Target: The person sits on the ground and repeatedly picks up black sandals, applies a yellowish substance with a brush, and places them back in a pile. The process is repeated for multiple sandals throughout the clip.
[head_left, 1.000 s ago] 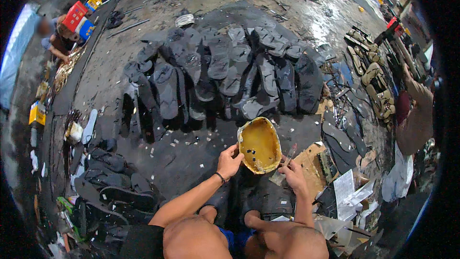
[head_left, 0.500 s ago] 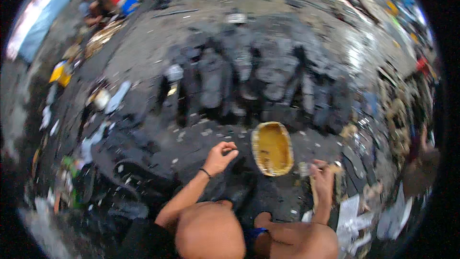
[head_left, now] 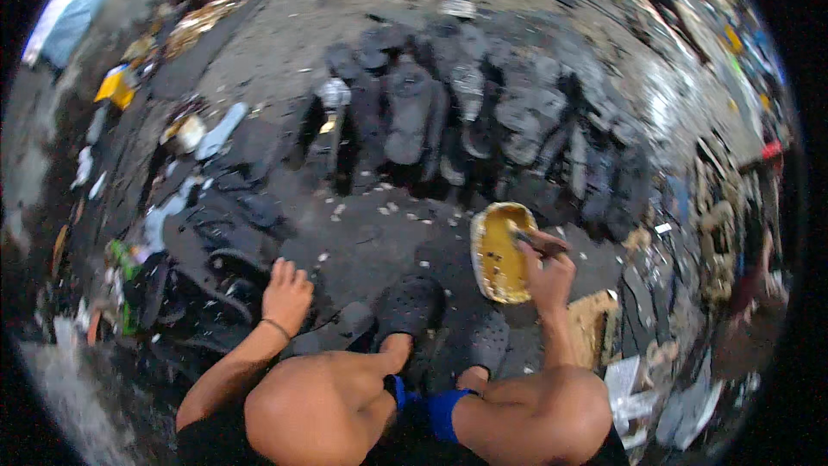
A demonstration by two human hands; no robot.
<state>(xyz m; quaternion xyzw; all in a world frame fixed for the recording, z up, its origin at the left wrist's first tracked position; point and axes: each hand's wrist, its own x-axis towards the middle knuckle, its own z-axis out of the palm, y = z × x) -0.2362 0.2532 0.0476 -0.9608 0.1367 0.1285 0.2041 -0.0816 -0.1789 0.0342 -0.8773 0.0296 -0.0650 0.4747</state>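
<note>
The yellow bowl (head_left: 485, 280) sat right of centre, just left of the right hand (head_left: 550, 278), which was clamped on a dark-handled tool (head_left: 547, 247) (tip blurred) over its rim. Scrap-strewn floor (head_left: 366, 229) stretched leftward, above 2 dark shoes (head_left: 411, 304). The left hand (head_left: 287, 298), fingers apart, was lower left, near dark soles (head_left: 228, 269).

Blurred tool (head_left: 550, 246) in right fingers (head_left: 530, 257), tip indistinct

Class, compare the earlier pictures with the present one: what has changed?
The left hand let go of the yellow-filled container and moved left toward dark footwear. The right hand brought its brush over the container. The brush stays held; the dark soles ahead stay heaped.
</note>
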